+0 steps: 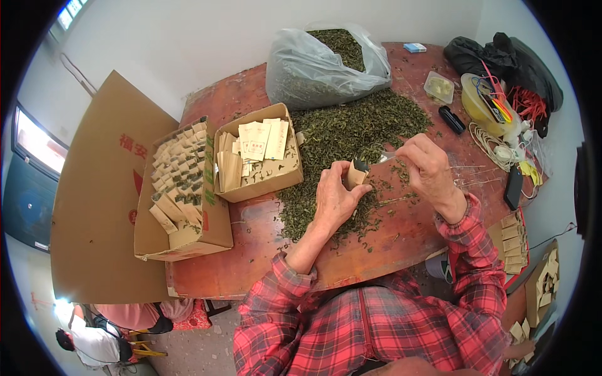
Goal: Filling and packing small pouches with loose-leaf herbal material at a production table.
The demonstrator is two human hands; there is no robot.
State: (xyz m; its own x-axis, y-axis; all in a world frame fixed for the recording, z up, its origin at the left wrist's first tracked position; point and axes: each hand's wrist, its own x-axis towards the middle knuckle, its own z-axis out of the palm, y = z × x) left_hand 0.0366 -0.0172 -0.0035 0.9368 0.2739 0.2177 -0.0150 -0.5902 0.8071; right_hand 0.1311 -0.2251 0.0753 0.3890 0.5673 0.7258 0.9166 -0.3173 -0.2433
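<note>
My left hand (pixel 336 190) holds a small brown paper packet (pixel 356 176) upright, its top open and dark inside. Between the fingers of my right hand (pixel 425 167) is a small utensil, likely a spoon (pixel 386 156), its end close to the packet's mouth. Under and behind my left hand spreads a pile of dried, dark green leaves (pixel 348 122). To the left, a cardboard box (pixel 256 185) holds flat paper packets (pixel 254 138). Beside it, a larger cardboard box (pixel 218 225) contains rows of packets, many with leaves at their tops.
A plastic bag of leaves (pixel 324 80) stands at the back of the red wooden table (pixel 263 254). On the right are a plastic tub (pixel 475 101), a black stapler-like object (pixel 451 120), cords and a dark phone-like object (pixel 513 189). Several people sit at lower left.
</note>
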